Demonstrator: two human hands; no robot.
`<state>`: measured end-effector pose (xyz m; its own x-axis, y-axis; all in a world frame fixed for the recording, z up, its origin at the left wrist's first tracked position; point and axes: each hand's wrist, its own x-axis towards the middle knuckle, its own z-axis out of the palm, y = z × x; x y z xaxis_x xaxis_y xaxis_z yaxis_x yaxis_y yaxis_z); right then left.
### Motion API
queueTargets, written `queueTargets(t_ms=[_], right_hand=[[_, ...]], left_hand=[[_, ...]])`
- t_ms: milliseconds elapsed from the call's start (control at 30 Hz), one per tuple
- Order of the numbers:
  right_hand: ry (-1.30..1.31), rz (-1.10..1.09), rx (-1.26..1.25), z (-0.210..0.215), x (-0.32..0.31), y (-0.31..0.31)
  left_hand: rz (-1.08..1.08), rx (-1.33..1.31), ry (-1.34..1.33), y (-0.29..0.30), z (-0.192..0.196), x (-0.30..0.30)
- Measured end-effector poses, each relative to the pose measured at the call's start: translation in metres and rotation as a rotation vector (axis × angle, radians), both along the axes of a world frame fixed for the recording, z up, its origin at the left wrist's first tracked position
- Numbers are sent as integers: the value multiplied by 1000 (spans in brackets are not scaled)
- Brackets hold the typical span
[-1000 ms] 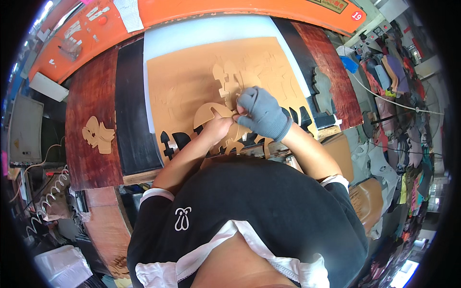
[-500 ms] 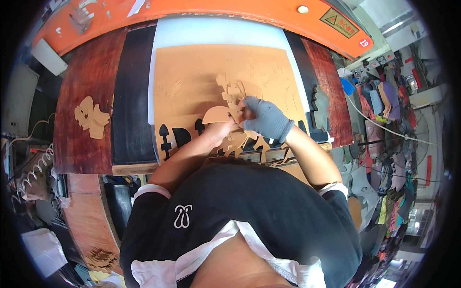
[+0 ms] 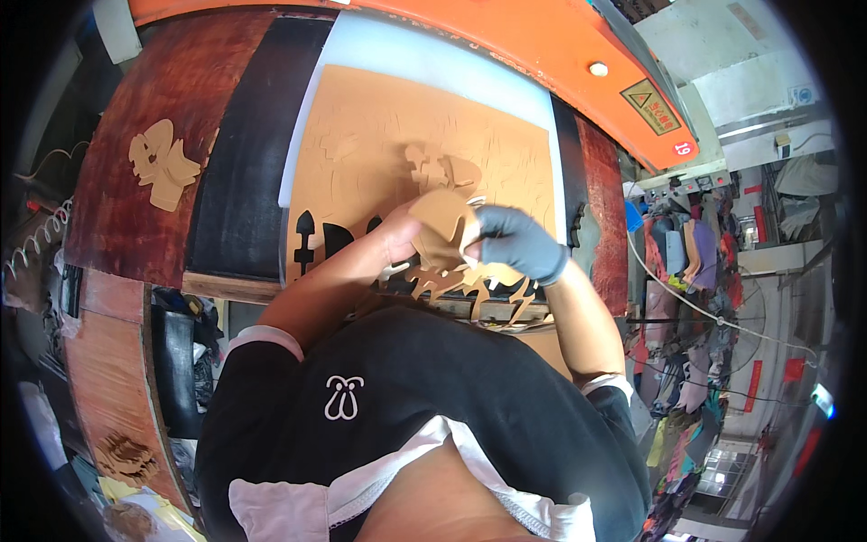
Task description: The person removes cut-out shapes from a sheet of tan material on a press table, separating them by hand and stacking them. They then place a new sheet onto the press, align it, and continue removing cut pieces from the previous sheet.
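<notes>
My bare left hand grips the left side of several thin tan cut-out pieces, held together above the near part of a large tan sheet. My right hand, in a grey glove, pinches the right side of the same pieces; its fingertips are partly hidden. Just beyond my hands, more loose tan cut-outs lie on the sheet, which is scored with many cut lines. Along its near edge, shaped holes show black beneath, and narrow tan scraps stick out toward me.
A white board lies under the sheet, with an orange machine beam behind it. On the left, a small pile of tan cut-outs rests on the reddish-brown board. A grey shaped piece lies at the right.
The tan pieces have come up off the sheet toward me and now show larger between my hands. My right hand has dropped slightly nearer. The whole view has tilted.
</notes>
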<state>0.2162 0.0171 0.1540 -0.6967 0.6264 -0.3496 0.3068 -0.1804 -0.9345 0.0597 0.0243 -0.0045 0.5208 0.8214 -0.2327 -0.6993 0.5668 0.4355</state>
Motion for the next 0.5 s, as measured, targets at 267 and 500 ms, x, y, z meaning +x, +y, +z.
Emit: queueTargets(t_ms=[267, 500], right_hand=[[489, -409, 259, 47, -6, 19], [2, -652, 165, -57, -12, 10]], left_hand=[[-3, 3, 8, -2, -14, 10], [60, 103, 8, -10, -13, 5]])
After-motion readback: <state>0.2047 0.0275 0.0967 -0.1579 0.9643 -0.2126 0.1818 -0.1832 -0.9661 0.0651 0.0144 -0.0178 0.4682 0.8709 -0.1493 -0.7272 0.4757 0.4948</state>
